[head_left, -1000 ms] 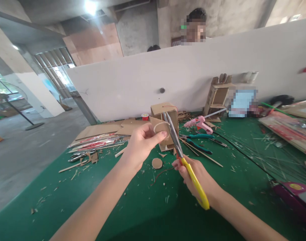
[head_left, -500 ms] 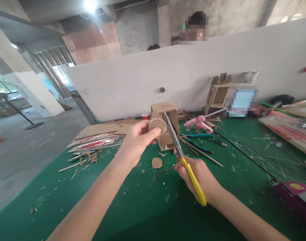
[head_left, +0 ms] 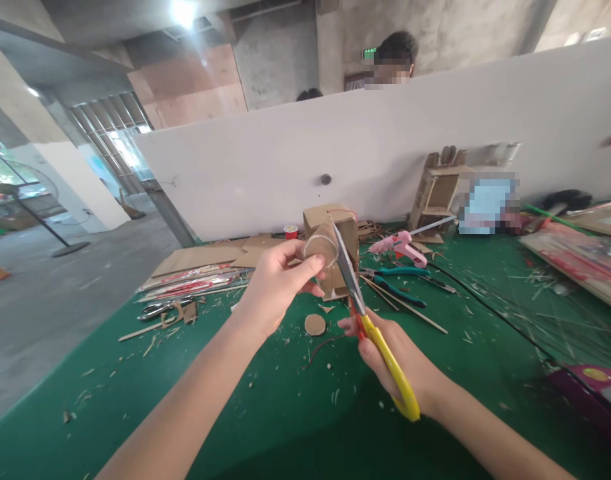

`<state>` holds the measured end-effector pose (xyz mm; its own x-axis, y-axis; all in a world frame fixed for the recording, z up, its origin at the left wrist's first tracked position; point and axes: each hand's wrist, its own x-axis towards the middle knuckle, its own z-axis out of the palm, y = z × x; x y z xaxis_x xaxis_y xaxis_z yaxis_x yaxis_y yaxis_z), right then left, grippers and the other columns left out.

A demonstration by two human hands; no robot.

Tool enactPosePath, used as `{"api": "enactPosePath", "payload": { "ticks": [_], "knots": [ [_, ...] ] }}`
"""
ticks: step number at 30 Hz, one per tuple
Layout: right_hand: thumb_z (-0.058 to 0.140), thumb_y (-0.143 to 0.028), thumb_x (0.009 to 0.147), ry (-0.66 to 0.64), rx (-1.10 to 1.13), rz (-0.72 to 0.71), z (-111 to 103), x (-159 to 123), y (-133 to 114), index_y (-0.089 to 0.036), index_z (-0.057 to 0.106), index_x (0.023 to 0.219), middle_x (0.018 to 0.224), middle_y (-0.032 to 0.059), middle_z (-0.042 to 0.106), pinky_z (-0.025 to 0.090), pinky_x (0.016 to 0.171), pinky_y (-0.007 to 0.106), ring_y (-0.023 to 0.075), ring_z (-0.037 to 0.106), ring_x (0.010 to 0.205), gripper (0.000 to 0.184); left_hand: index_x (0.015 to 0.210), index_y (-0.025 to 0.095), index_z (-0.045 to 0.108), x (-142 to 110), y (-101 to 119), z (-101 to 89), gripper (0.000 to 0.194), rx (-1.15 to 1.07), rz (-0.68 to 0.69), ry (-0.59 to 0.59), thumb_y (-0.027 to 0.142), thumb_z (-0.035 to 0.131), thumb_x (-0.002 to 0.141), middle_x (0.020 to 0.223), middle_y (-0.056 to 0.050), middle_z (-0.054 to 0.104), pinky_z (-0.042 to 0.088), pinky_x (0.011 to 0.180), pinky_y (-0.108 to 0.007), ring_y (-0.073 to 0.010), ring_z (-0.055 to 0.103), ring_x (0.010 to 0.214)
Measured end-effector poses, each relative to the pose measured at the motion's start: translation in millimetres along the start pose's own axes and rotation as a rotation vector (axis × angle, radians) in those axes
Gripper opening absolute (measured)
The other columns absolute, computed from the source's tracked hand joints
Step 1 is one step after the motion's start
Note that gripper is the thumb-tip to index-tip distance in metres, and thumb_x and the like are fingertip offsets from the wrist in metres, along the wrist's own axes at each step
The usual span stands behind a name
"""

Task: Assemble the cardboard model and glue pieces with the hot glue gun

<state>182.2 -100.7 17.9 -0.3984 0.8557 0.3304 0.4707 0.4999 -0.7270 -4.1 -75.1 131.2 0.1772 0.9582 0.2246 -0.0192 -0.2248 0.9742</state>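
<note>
Between thumb and fingers, my left hand [head_left: 280, 280] pinches a small piece of cardboard [head_left: 321, 245] with a pale circle line on it. My right hand [head_left: 393, 350] grips yellow-handled scissors [head_left: 358, 303], blades pointing up and away. The blades lie along the right edge of the cardboard piece; whether they are fully closed on it I cannot tell. Below the hands, a cut cardboard disc [head_left: 315, 325] rests flat on the green table. Right behind the held piece stands a cardboard box [head_left: 330, 215], partly hidden by the hands and scissors.
A pink glue gun [head_left: 399, 247] and teal-handled pliers [head_left: 400, 272] lie to the right, with a cable trailing off. Another pair of scissors [head_left: 158, 310] and flat cardboard sheets [head_left: 200, 257] are on the left. A white partition [head_left: 245, 170] borders the table's back. Scraps dot the green table [head_left: 150, 393].
The scissors have shifted slightly, their blades now nearer the held cardboard's edge. The right hand's fingers have loosened somewhat around the handle. The cardboard piece has tilted a little.
</note>
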Motion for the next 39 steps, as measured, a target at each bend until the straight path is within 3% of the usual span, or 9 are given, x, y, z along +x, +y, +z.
{"api": "enactPosePath", "payload": {
  "ticks": [12,24,33,39],
  "knots": [
    [0.030,-0.063,0.090,0.001,-0.073,-0.033,-2.6,-1.1,-4.4,-0.020,0.050,0.099,0.104,0.0133,0.067,0.050,0.070,0.040,0.0250,0.064,0.081,0.048,0.075,0.014,0.062,0.7,-1.0,0.0,0.009,0.027,0.021,0.002,0.023,0.064,0.076,0.069,0.000,0.055,0.047,0.048,-0.019,-0.0107,0.054,0.065],
    [0.029,-0.062,0.090,-0.008,-0.147,-0.006,-0.5,-1.4,1.1,-0.017,0.050,0.106,0.100,0.0131,0.065,0.046,0.071,0.040,0.0265,0.062,0.083,0.052,0.074,0.015,0.061,1.0,-1.8,-6.0,0.012,0.124,0.028,-0.022,0.025,0.063,0.080,0.065,0.001,0.058,0.043,0.050,-0.021,-0.0062,0.052,0.050],
    [0.022,-0.065,0.090,0.066,-0.214,0.073,1.4,1.2,0.1,-0.022,0.040,0.072,0.065,0.0034,0.055,0.034,0.054,0.029,0.0162,0.047,0.054,0.049,0.073,0.015,0.061,0.8,-1.1,-5.4,0.013,0.112,0.019,-0.030,0.025,0.063,0.080,0.064,0.001,0.059,0.042,0.050,-0.021,-0.0061,0.052,0.050],
    [0.022,-0.068,0.088,0.110,-0.206,0.147,1.1,-0.1,-6.6,-0.023,0.038,0.063,0.053,0.0005,0.047,0.027,0.046,0.026,0.0130,0.041,0.045,0.054,0.072,0.014,0.060,0.4,1.0,-5.0,0.014,0.021,-0.013,-0.034,0.025,0.065,0.079,0.064,0.001,0.056,0.041,0.048,-0.020,-0.0064,0.051,0.053]
  ]
}}
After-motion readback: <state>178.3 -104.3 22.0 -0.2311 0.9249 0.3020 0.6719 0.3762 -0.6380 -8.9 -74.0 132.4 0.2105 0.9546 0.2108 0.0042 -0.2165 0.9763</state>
